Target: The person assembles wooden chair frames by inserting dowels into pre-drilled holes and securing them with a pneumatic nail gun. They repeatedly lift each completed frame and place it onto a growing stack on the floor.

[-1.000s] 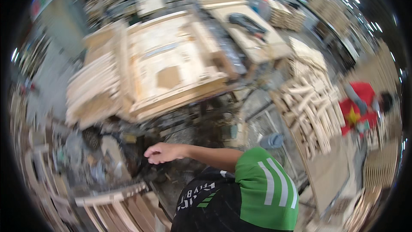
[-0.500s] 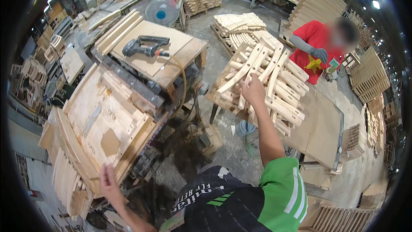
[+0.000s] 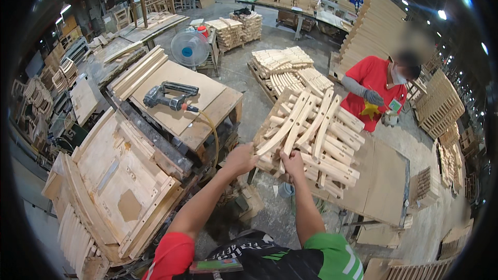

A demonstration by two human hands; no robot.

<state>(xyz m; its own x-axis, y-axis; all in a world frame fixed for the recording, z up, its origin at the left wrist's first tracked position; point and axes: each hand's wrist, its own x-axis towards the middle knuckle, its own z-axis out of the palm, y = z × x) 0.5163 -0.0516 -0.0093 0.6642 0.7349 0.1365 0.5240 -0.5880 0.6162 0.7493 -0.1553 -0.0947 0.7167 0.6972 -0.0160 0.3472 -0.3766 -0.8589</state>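
Note:
In front of me a pile of pale wooden pieces point(image 3: 340, 148) lies on a board-topped table point(image 3: 381, 176), with curved slats across the top. My left hand point(image 3: 241, 159) is closed around the near end of the leftmost curved slat point(image 3: 282, 134). Just right of it, my right hand point(image 3: 293, 164) grips the lower end of a neighbouring curved slat point(image 3: 301, 127). The fingertips of both hands are partly hidden. Two more curved slats point(image 3: 324, 124) rest on the pile to the right, touched by neither hand.
To my left stands a wooden jig point(image 3: 106, 176) with raised edges. Beyond it a nail gun point(image 3: 171, 97) with a yellow hose lies on a bench point(image 3: 207, 101). A co-worker in a red shirt point(image 3: 371, 88) stands past the pile. Stacked slats point(image 3: 282, 61) and a fan point(image 3: 190, 49) are farther back.
My left hand has come from beside the jig over to the pile and closed on a slat end. The right hand has slid down to a slat's near end.

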